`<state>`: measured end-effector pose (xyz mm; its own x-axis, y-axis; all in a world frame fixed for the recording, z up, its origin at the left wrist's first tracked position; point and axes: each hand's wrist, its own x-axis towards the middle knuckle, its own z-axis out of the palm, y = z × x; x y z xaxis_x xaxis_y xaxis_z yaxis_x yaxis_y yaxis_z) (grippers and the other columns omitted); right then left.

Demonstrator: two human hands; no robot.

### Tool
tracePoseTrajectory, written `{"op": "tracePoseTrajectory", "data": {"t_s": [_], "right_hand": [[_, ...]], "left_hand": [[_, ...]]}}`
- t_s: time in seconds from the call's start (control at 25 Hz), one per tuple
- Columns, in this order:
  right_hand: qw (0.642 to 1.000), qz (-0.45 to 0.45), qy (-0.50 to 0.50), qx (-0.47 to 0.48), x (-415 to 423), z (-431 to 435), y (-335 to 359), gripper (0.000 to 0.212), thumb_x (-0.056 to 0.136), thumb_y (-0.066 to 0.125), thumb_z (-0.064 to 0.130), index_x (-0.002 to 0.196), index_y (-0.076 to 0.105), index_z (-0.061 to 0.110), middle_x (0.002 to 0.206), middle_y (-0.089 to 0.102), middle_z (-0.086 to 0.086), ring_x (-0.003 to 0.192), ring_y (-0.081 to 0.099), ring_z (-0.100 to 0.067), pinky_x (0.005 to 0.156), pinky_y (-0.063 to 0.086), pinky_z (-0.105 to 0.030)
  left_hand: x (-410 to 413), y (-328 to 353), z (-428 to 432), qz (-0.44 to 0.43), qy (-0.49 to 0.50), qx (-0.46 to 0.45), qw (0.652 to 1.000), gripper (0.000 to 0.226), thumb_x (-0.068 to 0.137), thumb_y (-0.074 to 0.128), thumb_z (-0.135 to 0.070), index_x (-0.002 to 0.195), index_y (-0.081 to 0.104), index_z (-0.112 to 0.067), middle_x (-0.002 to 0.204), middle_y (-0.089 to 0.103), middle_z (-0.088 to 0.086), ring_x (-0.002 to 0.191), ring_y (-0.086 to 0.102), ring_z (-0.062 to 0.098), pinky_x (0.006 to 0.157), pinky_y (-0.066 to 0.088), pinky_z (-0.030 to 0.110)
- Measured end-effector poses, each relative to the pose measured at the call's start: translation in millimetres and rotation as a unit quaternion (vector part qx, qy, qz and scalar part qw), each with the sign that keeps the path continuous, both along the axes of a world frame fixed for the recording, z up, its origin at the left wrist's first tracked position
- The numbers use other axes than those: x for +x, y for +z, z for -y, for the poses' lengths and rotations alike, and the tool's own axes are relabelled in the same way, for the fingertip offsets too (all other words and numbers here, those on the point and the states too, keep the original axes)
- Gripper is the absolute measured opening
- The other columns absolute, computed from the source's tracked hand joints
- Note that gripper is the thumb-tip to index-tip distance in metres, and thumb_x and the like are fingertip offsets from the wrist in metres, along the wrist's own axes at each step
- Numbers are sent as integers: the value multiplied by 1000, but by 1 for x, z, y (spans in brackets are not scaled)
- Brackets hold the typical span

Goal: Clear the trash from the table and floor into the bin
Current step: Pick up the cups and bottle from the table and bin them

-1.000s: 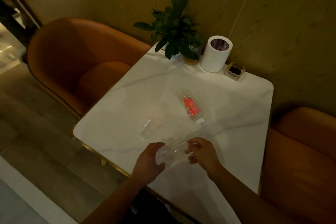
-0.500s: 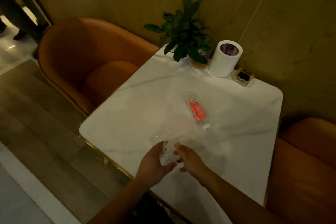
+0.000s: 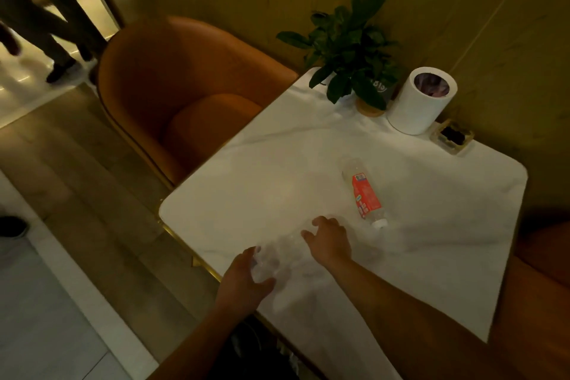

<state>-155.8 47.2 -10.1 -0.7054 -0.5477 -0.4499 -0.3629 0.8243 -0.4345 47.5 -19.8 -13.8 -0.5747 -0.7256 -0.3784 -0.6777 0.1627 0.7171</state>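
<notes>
Some pale letters are seen on the dark pot (image 3: pixel 381 90) of the plant, but they cannot be read. Small print is seen on the red label of the bottle (image 3: pixel 365 193), too tiny to be read.

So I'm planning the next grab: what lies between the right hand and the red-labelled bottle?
Nothing: in the head view only bare white table separates the open right hand from the red-labelled bottle.

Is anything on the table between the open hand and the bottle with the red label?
Nothing visible. The right hand hovers open just left of the bottle, which lies on its side, with only bare table between them.
</notes>
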Motion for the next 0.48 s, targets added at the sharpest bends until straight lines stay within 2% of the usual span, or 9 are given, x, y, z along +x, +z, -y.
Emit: {"op": "tracePoseTrajectory", "data": {"t_s": [0.12,0.28,0.48], "right_hand": [[999,17,-1,-37,-2,0,-3,26,91,58,39,96,66,15,107,67,-9,101,60,-27,84,51,-36],[990,14,-44,-131,-2,-16,11,21,90,61,33,74,59,19,82,65,-3,77,60,-21,66,40,-28],[980,-16,-28,-194,5,-45,27,17,87,64,33,75,61,22,80,61,1,73,57,-14,70,44,-26]], "left_hand": [[2,-5,4,31,1,-9,999,84,59,73,-52,135,45,-28,122,56,-2,109,58,12,86,50,29],[-6,-7,9,58,-11,-32,998,82,58,73,-49,132,47,-27,114,56,-1,106,60,16,84,49,28],[-23,0,8,65,-59,-76,993,76,59,72,-47,129,47,-32,110,52,-2,97,61,16,73,48,24]]}}
